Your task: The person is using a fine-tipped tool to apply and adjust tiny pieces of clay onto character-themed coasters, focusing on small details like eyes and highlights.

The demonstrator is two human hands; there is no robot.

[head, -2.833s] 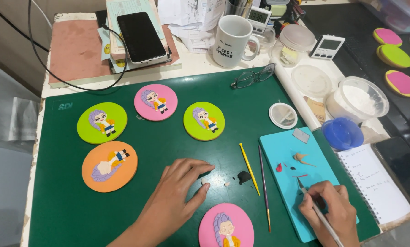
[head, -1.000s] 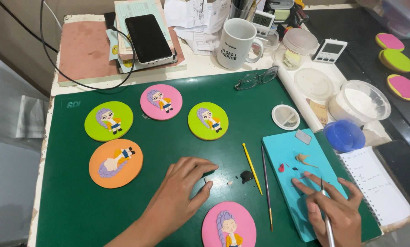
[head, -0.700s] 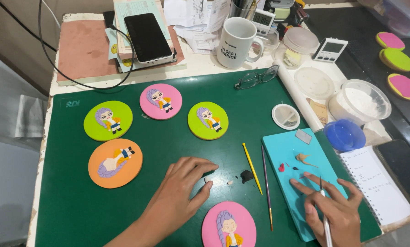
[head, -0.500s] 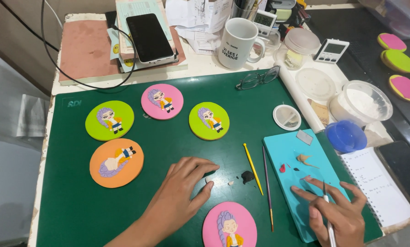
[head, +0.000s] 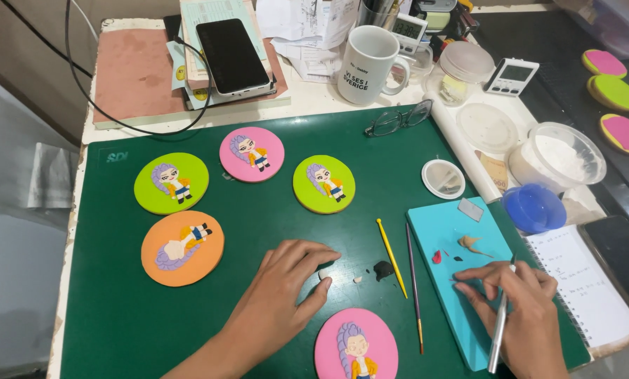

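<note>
My left hand (head: 283, 295) rests palm down on the green cutting mat (head: 118, 316), fingers slightly apart, its tips beside small white bits and a black clay lump (head: 382, 269). My right hand (head: 521, 316) holds a thin silver tool (head: 498, 331) and presses fingertips on the light blue board (head: 444, 238), near red, black and beige clay bits (head: 471, 243). A pink round cookie with a purple-haired figure (head: 356, 347) lies between my hands at the front edge.
Several decorated cookies lie on the mat: green (head: 171, 182), pink (head: 252, 154), green (head: 323, 184), orange (head: 182, 247). A yellow tool (head: 391, 256) and a brush (head: 413, 281) lie beside the board. Mug (head: 367, 64), glasses (head: 398, 118), phone (head: 232, 46), tubs (head: 557, 156), notebook (head: 581, 277) surround the mat.
My right hand has shifted slightly on the blue board with the tool. My left hand has stayed flat on the mat; the view has drifted a little.
</note>
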